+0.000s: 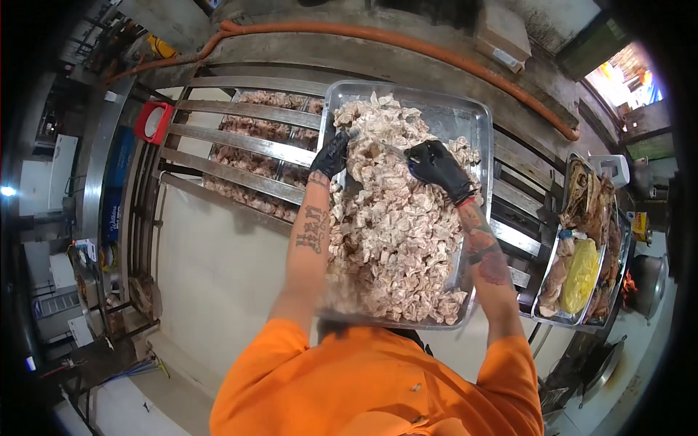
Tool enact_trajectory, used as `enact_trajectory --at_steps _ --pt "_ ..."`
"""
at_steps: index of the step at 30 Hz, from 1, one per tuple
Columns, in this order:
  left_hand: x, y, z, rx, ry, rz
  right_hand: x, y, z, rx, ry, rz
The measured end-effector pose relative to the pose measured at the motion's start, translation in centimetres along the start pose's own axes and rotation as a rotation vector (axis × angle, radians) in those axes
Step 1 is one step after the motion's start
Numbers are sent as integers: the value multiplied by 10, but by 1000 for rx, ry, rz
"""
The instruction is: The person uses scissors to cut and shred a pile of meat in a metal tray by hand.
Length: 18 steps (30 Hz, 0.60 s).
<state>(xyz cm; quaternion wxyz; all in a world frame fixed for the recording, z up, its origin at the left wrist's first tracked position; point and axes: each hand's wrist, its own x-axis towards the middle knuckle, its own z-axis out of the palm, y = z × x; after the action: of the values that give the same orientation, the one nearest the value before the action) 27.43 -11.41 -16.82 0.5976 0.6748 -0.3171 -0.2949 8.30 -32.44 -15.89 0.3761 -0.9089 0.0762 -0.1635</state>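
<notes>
A large metal tray [458,122] in front of me is heaped with pale, ruffled pieces of meat [398,234]. My left hand [331,154], in a black glove, is at the tray's left side with its fingertips against the heap. Over the upper right of the heap is my right hand [439,168], also black-gloved, its fingers curled. A thin greyish streak extends left from the right fingers, possibly a blade; blur hides what it is. What the left fingers pinch, if anything, is hidden. Bare tray bottom shows at the upper right.
The tray rests across a slatted metal rack [245,139]; trays of meat pieces [253,128] lie below the slats. At right, a tray [551,272] holds meat and a yellow bag [581,275]. Beyond are a pot [646,283] and flames [629,288]. An orange pipe [381,35] crosses behind.
</notes>
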Motion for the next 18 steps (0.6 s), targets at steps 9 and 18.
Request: enact_trajectory --at_steps 9,18 --pt "36 2 -1 -330 190 -214 32 -124 -53 -389 -377 11" --pt "39 -12 3 364 216 -233 50 -106 -8 -513 -186 10"
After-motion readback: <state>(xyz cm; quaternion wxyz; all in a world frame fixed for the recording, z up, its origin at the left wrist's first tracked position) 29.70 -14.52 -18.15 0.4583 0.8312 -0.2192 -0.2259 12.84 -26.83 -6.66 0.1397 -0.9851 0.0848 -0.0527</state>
